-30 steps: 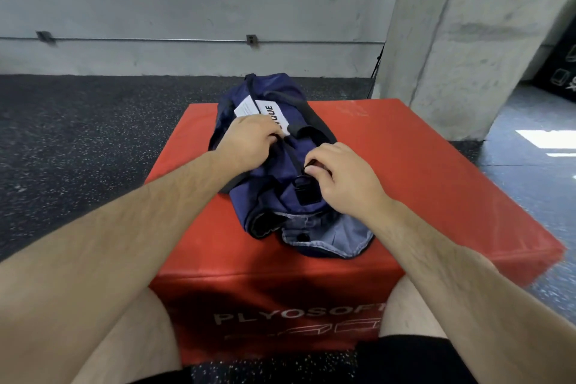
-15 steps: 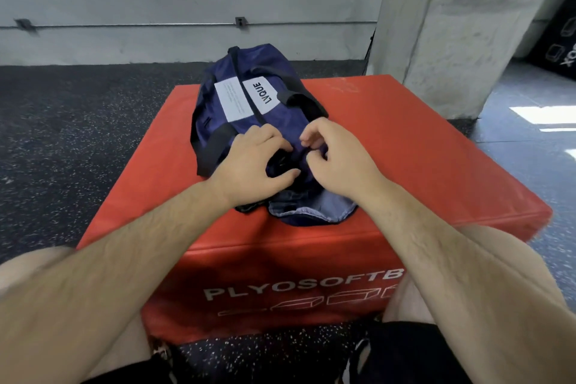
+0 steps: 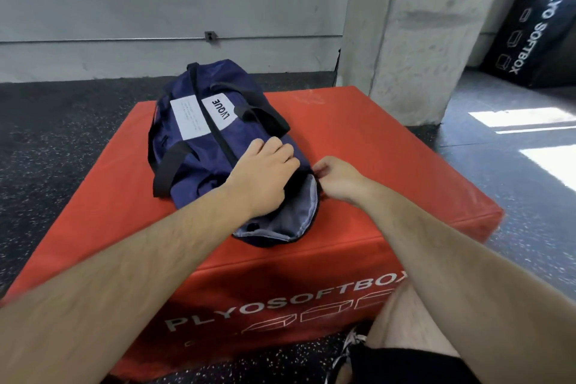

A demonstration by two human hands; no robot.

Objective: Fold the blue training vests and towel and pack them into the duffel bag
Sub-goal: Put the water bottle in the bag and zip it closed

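A navy duffel bag (image 3: 199, 146) with black straps and white labels lies lengthwise on a red foam plyo box (image 3: 374, 165). Its near end gapes, showing grey lining (image 3: 290, 218). My left hand (image 3: 265, 174) lies on top of the bag near that opening, fingers curled over the fabric beside the zip line. My right hand (image 3: 339, 178) pinches the bag's edge at the right side of the opening. No vests or towel are visible; the inside of the bag is hidden.
A concrete pillar (image 3: 420, 40) stands behind the box on the right, with a black plyo box (image 3: 536, 31) leaning further right. Dark speckled rubber floor (image 3: 62, 134) surrounds the red box. My knees and a shoe (image 3: 352, 349) are below.
My hands have moved apart: the right hand went from the bag's top to the right edge of the opening, and the left shifted slightly forward. The near end now gapes wider.
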